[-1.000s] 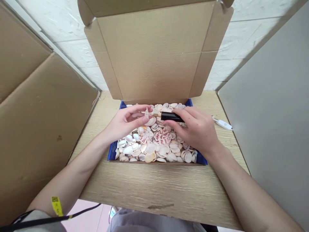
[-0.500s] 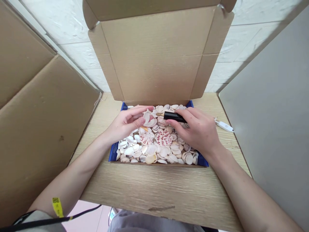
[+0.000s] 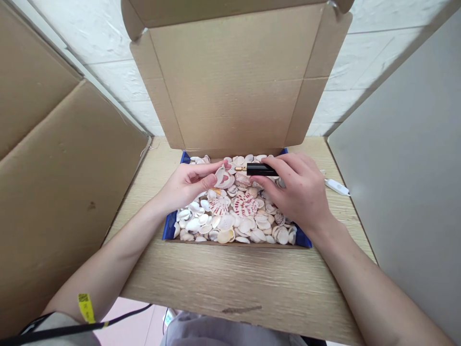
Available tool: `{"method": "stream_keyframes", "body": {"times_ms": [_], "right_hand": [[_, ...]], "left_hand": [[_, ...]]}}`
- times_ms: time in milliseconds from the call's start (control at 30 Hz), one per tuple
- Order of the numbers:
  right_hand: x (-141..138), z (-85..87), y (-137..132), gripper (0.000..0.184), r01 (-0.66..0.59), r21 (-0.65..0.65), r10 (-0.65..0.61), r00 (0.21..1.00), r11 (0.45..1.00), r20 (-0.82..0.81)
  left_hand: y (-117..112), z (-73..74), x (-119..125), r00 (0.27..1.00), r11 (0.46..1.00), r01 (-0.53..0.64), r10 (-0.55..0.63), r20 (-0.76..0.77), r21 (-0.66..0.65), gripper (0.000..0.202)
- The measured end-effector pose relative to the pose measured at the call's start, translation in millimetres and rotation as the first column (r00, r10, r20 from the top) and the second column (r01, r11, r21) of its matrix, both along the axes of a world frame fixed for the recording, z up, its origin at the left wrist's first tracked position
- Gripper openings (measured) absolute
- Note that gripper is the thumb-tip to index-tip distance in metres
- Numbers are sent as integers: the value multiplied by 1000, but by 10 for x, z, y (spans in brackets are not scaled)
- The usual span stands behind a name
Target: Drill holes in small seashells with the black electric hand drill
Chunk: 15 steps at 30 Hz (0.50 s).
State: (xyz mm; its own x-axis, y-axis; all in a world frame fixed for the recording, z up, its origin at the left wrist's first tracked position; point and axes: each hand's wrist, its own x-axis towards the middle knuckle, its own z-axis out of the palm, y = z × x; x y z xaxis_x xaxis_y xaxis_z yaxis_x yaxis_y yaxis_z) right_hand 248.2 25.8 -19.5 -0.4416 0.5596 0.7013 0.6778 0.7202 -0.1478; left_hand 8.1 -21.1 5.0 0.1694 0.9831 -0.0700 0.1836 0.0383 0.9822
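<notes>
Between the thumb and fingers of my left hand (image 3: pixel 187 185) is a pale seashell (image 3: pixel 219 176), held above the box. My right hand (image 3: pixel 300 187) is closed round a black handheld mini drill (image 3: pixel 262 169). Its brass chuck points left toward the shell, and the thin bit is hard to make out against the shells behind. Under both hands lies an open cardboard box (image 3: pixel 237 245) filled with many small white and cream seashells (image 3: pixel 226 222). Two red-marked scallop shells (image 3: pixel 245 205) lie near its middle.
The box's raised lid (image 3: pixel 237 81) leans toward the white brick wall (image 3: pixel 104 38). A white inline switch (image 3: pixel 337 187) on a cord lies right of the box. Cardboard panels (image 3: pixel 72 158) stand on the left, a grey panel (image 3: pixel 406 144) on the right. The wooden table (image 3: pixel 230 278) extends in front.
The drill has drawn back slightly to the right, away from the shell. My left hand has tilted the shell a little and still holds it.
</notes>
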Motion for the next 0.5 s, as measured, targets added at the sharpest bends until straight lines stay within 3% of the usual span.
{"method": "stream_keyframes", "body": {"times_ms": [500], "right_hand": [[1, -18, 8, 30, 48, 54, -48, 999, 997, -1]], "left_hand": [[0, -14, 30, 998, 1000, -30, 30, 54, 6, 46]]}}
